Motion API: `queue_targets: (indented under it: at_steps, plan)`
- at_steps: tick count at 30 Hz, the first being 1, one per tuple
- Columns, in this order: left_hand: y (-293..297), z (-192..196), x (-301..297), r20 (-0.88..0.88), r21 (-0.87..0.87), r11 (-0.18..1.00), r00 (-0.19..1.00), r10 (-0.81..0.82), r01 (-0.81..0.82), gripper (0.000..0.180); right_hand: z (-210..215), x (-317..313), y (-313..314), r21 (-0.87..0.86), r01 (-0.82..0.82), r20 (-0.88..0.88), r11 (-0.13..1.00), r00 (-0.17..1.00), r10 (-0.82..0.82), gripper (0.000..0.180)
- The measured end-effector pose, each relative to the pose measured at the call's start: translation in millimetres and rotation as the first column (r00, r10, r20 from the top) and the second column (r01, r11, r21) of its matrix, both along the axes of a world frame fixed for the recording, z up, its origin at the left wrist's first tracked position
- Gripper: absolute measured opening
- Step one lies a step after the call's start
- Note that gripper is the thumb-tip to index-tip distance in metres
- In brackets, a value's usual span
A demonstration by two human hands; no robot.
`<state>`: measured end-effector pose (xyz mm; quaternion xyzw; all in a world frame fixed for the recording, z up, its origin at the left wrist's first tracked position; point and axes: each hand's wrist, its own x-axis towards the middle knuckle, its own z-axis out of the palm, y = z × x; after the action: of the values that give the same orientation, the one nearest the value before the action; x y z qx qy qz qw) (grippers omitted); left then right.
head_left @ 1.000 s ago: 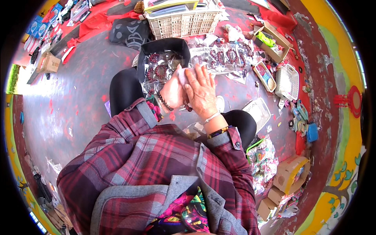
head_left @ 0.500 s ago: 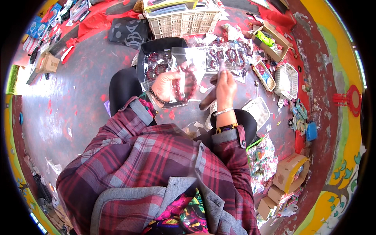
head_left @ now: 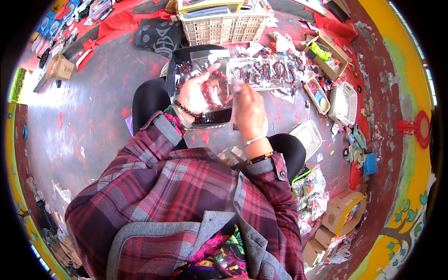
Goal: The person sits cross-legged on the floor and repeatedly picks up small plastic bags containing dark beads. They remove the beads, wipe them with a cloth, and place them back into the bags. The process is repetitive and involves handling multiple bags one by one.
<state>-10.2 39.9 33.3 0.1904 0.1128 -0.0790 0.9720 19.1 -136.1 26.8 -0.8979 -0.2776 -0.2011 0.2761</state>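
My left hand [head_left: 191,97], wearing a dark beaded bracelet, holds up a clear plastic bag [head_left: 215,59] with a string of dark red beads [head_left: 208,95] inside. The thumb points up along the bag, over a black box [head_left: 173,59] in my lap that contains more bagged bead bracelets. My right hand [head_left: 251,112], with a pale bangle at its wrist, is just right of the bag, its fingers bent together. Something pale and blurred shows at its fingertips; I cannot make out what it is. More bagged dark red bracelets [head_left: 261,70] lie beyond it.
A cream plastic crate [head_left: 226,29] stands ahead. To the right are an open cardboard box [head_left: 330,70], a small basket of coloured beads [head_left: 317,95], white baskets [head_left: 344,103] and a white tray [head_left: 308,135]. A black patterned bag [head_left: 158,37] lies ahead left.
My right hand has moved left, close to the bag, and turned. A dark brown object beside it is no longer visible. My left hand has tilted the bag more upright.
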Motion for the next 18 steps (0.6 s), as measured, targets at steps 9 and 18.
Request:
queue_targets:
  at_steps: [9,18]
  plan:
    - [18,20,18,0.271,-0.049,0.989,0.951,0.147,-0.139,0.041,-15,14,-14,0.625,0.722,-0.632,0.298,0.244,0.735,0.035]
    - [-13,9,32,0.205,0.073,0.965,0.951,0.231,-0.250,0.051,5,4,-4,0.674,0.669,-0.502,0.313,0.105,0.858,0.035]
